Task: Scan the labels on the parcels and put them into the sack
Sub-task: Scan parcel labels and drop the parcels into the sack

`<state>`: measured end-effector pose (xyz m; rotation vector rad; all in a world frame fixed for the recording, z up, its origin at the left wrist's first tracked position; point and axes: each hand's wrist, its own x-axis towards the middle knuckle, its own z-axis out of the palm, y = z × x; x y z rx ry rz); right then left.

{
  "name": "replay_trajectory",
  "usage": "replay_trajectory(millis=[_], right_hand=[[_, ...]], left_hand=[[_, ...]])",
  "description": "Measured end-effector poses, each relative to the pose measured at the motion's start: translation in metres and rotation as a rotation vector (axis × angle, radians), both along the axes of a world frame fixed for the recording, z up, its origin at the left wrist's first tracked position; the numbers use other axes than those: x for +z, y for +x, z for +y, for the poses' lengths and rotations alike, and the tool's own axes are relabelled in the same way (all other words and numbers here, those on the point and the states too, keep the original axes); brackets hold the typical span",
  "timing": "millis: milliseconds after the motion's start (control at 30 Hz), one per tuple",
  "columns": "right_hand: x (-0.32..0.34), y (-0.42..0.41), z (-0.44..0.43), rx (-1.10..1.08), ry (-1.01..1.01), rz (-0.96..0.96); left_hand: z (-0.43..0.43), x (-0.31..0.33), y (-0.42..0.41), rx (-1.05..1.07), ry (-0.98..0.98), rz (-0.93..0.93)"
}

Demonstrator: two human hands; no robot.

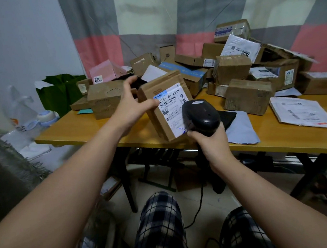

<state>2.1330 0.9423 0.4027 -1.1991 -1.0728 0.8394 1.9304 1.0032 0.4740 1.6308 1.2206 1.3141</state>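
Wooden table (83,131) is bare along its near-left edge, while the box pile (233,73) hogs the back. The tilted parcel (158,120) sits at the front edge. The left hand (129,109) pinches it, thumb on the label (171,101), and the right hand (210,145) is wrapped round the scanner (201,114).

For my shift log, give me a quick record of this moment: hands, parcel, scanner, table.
left hand: holds parcel, thumb on label
right hand: grips scanner
parcel: brown cardboard, tilted, label facing camera
scanner: black, head close to the label
table: wooden, bears a pile of boxes and mailers
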Motion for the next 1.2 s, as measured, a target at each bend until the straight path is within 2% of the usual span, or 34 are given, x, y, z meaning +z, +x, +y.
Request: replay_trajectory(millis=[133,333,433,600,1200], right_hand=[[0.004,0.004,0.006,0.056,0.011,-0.021],[0.001,0.001,0.008,0.112,0.000,-0.026],[0.005,0.004,0.005,0.098,0.029,-0.052],[0.009,0.011,-0.016,0.080,0.121,-0.329],[0.023,0.006,-0.040,0.157,0.106,-0.289]], left_hand=[[0.009,-0.001,0.003,-0.119,-0.077,0.080],[-0.009,-0.054,0.023,-0.196,-0.152,0.042],[-0.009,-0.067,0.018,-0.117,-0.145,-0.032],[0.000,-0.067,0.009,0.025,-0.110,-0.124],[0.003,-0.072,0.003,0.052,-0.126,-0.112]])
